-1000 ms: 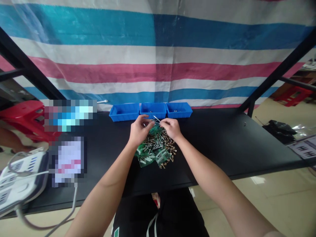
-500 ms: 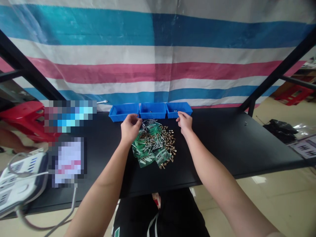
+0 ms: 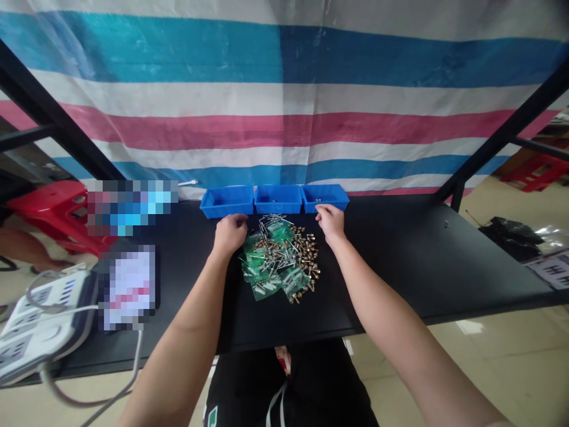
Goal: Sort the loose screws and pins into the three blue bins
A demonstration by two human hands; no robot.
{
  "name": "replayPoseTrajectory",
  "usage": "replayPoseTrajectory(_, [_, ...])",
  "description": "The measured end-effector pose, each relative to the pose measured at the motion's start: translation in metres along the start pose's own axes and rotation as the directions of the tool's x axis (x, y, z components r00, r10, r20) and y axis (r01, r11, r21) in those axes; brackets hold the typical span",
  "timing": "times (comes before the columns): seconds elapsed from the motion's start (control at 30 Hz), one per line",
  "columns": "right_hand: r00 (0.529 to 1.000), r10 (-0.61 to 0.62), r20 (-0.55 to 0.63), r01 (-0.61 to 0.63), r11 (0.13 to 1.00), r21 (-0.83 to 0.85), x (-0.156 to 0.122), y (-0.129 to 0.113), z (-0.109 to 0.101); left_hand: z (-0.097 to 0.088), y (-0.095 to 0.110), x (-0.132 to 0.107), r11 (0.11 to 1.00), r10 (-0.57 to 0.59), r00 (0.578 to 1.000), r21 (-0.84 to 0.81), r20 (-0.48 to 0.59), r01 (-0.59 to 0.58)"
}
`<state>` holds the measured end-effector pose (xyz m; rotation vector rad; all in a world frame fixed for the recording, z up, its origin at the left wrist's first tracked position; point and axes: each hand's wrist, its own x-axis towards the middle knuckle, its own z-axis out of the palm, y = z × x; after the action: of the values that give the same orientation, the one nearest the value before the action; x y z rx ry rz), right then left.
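A mixed pile lies on the black table (image 3: 391,267): brass-coloured bolts (image 3: 310,255), thin silver pins (image 3: 271,220) and small green-tinted plastic bags (image 3: 265,289) with pale plugs in them. My left hand (image 3: 230,233) rests low at the pile's far left edge, fingers curled inward; whatever they hold is hidden. Just in front of the right blue bin (image 3: 335,206) is my right hand (image 3: 331,222), its fingers pinched together, their contents too small to make out. A few small metal pieces show inside that bin. Beside it stand the middle blue bin (image 3: 278,207) and the left blue bin (image 3: 227,209).
On the left lie a white power strip (image 3: 48,323) with cables and a blurred-out device (image 3: 128,290). A small metal piece (image 3: 447,224) sits far right. Black frame posts (image 3: 502,136) and a striped sheet (image 3: 293,130) close off the back. A red stool (image 3: 57,213) stands left.
My left hand has come down and toward me, away from the left bin, its fingers more curled. My right hand stays by the right bin. The view has shifted slightly.
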<state>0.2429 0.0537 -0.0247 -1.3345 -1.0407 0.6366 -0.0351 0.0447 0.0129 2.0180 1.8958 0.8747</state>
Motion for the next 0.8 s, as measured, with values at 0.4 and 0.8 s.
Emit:
replayPoseTrajectory(0.4, [0.998,-0.057,0.034,0.058,0.998,-0.016,-0.007,-0.001,0.004,0.017,0.002,0.001,0.97,0.146,0.978,0.17,0.152,-0.171])
replayPoseTrajectory(0.8, [0.992,-0.079,0.095,0.085,0.994,-0.069,-0.013,-0.008,0.007,0.02,0.001,0.007,0.971,0.109,0.963,0.182,0.246,-0.156])
